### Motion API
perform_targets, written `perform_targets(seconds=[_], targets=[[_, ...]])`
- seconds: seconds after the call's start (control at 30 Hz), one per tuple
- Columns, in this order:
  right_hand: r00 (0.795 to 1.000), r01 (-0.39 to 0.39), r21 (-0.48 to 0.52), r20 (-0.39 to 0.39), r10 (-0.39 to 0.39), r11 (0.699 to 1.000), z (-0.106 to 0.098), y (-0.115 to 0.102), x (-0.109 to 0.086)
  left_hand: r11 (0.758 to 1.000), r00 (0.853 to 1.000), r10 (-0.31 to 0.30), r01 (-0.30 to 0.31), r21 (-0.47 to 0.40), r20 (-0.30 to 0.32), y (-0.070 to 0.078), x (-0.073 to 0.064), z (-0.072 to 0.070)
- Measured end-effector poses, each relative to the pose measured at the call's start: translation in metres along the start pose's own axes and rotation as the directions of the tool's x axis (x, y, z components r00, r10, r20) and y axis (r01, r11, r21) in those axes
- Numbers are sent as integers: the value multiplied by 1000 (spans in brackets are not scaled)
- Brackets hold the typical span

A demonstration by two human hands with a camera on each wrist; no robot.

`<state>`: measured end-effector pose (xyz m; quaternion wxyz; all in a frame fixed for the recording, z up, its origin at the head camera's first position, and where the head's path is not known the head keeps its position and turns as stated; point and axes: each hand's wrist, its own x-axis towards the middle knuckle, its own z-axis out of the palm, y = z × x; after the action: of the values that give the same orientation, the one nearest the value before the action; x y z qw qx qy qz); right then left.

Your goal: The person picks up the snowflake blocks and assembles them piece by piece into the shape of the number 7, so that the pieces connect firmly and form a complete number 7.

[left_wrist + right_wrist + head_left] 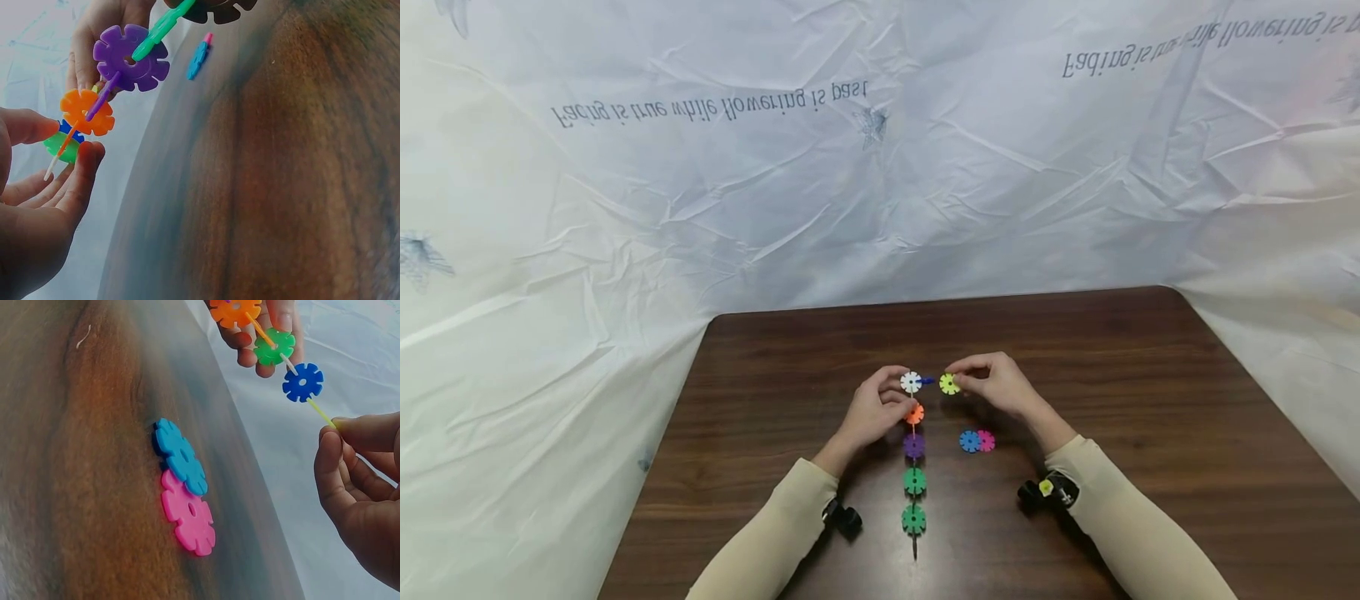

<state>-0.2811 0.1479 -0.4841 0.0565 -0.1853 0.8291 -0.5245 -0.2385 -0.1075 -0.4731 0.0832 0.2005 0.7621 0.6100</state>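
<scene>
A chain of notched plastic discs runs along the table, with a green disc [913, 520], a purple disc [913, 446], an orange disc [914, 413] and a white disc [912, 382] toward its far end. My left hand [871, 408] pinches that end, thumb and fingertips on a light green disc [275, 347]. From the white disc a dark blue disc [302, 382] sticks out to the right. My right hand [996, 385] pinches a yellow disc [949, 383] between thumb and forefinger, its edge right at the dark blue disc's rim in the right wrist view.
Closer to me than the right hand, a light blue disc [969, 441] overlaps a pink disc [987, 441] on the brown wooden table [760, 400]. A white printed sheet [820, 200] hangs behind the table's far edge. Each forearm wears a black wrist camera [844, 518].
</scene>
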Motion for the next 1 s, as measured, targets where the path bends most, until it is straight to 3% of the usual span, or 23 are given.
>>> perform_targets(seconds=[0.27,0.53,1.0], targets=[[1000,10,13,10,-11,1000,1,-3,1,1000,1000,16,-16,18,-4,-1,0,0],[1000,-5,34,22,4,999,3,-4,0,999,999,34,-34,37,-15,-34,10,1],[995,15,86,96,-23,996,-2,2,-21,997,997,36,-31,71,-65,-28,-11,32]])
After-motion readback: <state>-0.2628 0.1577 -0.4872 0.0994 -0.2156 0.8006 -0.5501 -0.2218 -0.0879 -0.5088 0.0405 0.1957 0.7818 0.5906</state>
